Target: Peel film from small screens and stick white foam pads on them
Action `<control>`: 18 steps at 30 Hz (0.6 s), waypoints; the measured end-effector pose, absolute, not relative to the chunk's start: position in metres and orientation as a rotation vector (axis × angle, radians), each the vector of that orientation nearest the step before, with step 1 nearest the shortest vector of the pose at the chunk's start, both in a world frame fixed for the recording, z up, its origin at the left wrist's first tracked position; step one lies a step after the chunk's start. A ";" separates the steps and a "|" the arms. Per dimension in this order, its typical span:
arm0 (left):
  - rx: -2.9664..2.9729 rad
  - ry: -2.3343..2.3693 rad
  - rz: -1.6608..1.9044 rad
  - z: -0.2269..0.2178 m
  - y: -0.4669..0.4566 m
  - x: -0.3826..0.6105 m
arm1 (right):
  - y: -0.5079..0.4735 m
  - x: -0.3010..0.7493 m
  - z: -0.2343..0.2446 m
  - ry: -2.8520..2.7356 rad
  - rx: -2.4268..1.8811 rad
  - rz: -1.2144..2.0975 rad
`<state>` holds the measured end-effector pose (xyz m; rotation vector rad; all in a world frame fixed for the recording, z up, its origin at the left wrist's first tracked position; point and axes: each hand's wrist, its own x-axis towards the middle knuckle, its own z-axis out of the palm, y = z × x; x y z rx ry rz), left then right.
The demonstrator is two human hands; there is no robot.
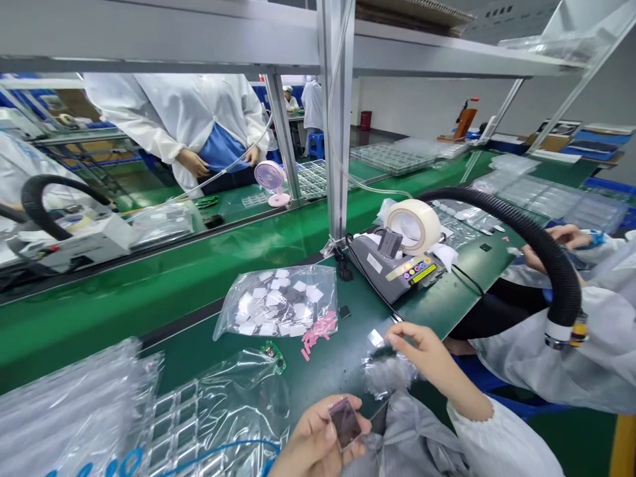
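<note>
My left hand (322, 434) is closed around a small square screen panel (344, 423), dark with a clear edge, gripped between thumb and fingers near the bottom of the view. To its upper right, my right hand (422, 351) has thumb and forefinger pinched together. A small silvery-white square (376, 338) shows right at those fingertips; I cannot tell whether it is held or lies on the bench. Just below them is a heap of clear film pieces (390, 372). Several pink tabs (318, 332) lie beside a clear bag of white squares (278, 301).
A grey machine (392, 271) carries a tape roll (412, 225); its black hose (527, 228) arches right. A small green circuit board (274, 356) and bagged clear trays (183, 417) lie left. A metal post (338, 132) rises behind. A co-worker's hands (561, 242) are at right; another person stands opposite.
</note>
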<state>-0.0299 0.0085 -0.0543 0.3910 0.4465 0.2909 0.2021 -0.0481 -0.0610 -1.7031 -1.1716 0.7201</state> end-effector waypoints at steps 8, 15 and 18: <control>0.384 0.380 0.350 -0.056 0.009 -0.029 | -0.029 0.209 -0.080 -1.219 -1.792 0.720; 0.373 0.352 0.400 -0.060 0.009 -0.036 | 0.025 0.201 -0.102 -1.543 -1.870 0.793; 0.365 0.360 0.429 -0.062 0.008 -0.040 | 0.056 0.205 -0.112 -1.622 -1.970 0.752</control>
